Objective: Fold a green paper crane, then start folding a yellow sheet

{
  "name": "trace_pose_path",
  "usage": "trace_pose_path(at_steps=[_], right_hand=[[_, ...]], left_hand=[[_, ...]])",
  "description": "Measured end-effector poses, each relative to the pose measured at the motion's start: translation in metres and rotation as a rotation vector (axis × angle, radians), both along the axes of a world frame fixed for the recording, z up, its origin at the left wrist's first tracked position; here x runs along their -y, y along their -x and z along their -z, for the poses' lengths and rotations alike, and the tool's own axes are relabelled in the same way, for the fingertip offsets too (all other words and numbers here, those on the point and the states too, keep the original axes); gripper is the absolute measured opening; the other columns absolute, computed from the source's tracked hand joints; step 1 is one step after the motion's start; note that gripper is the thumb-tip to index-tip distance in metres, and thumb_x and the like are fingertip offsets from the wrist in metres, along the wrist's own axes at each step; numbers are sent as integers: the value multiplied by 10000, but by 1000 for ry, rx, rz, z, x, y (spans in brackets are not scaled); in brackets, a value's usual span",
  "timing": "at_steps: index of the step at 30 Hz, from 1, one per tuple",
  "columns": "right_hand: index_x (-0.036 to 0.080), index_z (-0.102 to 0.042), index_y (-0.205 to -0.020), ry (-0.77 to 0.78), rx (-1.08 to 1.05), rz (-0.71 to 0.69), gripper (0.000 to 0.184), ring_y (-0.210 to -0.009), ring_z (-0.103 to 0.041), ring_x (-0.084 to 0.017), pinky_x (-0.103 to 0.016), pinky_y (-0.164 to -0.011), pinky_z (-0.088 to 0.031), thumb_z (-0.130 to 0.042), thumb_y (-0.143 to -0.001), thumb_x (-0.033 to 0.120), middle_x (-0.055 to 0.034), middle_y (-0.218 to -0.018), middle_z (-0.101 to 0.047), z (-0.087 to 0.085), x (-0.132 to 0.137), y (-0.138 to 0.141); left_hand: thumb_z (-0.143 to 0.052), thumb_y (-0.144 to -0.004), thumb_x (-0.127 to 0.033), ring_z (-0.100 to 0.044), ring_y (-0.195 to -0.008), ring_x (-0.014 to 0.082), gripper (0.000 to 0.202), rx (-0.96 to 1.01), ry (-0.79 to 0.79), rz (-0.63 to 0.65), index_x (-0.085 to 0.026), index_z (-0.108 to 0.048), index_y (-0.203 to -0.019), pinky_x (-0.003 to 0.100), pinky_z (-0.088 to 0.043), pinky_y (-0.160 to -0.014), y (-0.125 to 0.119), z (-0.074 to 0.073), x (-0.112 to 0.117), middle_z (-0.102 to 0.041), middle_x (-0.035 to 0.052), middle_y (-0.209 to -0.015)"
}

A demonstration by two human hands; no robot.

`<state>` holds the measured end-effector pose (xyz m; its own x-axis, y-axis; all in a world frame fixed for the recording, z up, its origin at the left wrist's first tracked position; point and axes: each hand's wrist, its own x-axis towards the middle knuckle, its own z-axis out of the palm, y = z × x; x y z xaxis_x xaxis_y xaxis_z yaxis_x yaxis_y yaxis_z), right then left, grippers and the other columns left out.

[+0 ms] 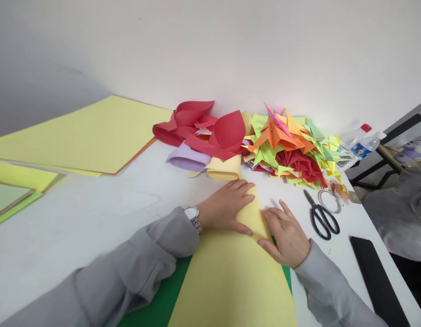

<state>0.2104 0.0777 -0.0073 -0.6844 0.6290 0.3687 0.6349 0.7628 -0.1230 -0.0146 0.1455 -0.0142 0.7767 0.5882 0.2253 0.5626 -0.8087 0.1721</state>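
Observation:
A large sheet of yellow paper (237,286) lies in front of me over a green sheet (174,290), its far part bent over under my hands. My left hand (227,206), with a watch (192,215) on the wrist, rests on the far left part with its fingers spread. At the right edge my right hand (285,234) touches the paper, thumb and fingers apart. Just beyond my left fingertips sits a rolled pale yellow paper piece (224,168).
Red paper shapes (230,134) and a pile of folded coloured papers (292,145) stand along the wall. Scissors (321,215), a tape roll (329,201), a black flat object (377,277) and bottles (365,145) are at right; yellow sheets (87,131) lie left. Someone's grey sleeve (401,213) shows at right.

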Motion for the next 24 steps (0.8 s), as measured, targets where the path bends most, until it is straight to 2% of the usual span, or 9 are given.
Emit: trace_pose_path(at_steps=[5,15,20,24], right_hand=[[55,-516,-1226,0,-4,-30,468,-1033,-601,-302,-586,-1084,-353,-425,-939,412,-184,-1026,-665,-2,10,-7],[79,-515,-1238,16,-52,-59,427,-988,-631,-289,-587,-1051,-405,-468,-901,338,-173,-990,-684,-2,33,-22],[113,-520,-1233,12,-63,-71,387,-966,-637,-282,-588,-1035,-416,-479,-877,259,-147,-988,-705,-4,37,-23],[135,-551,-1171,-11,-87,-103,323,-921,-645,-270,-567,-1016,-425,-473,-871,228,-111,-894,-720,-6,39,-24]], left_hand=[[-600,-674,-779,-370,-1308,410,833,-24,18,-11,-113,-585,-1174,509,-309,-1064,0,0,0,-422,238,-1429],[-603,-675,-777,-363,-1324,413,842,-45,28,-22,-115,-581,-1195,512,-315,-1068,1,0,0,-407,238,-1448],[-581,-682,-789,-369,-1328,394,828,-32,20,-24,-150,-569,-1208,505,-307,-1070,1,2,0,-416,211,-1451],[-582,-688,-782,-360,-1330,406,839,-33,40,-21,-125,-570,-1211,513,-297,-1076,1,2,0,-406,230,-1453]])
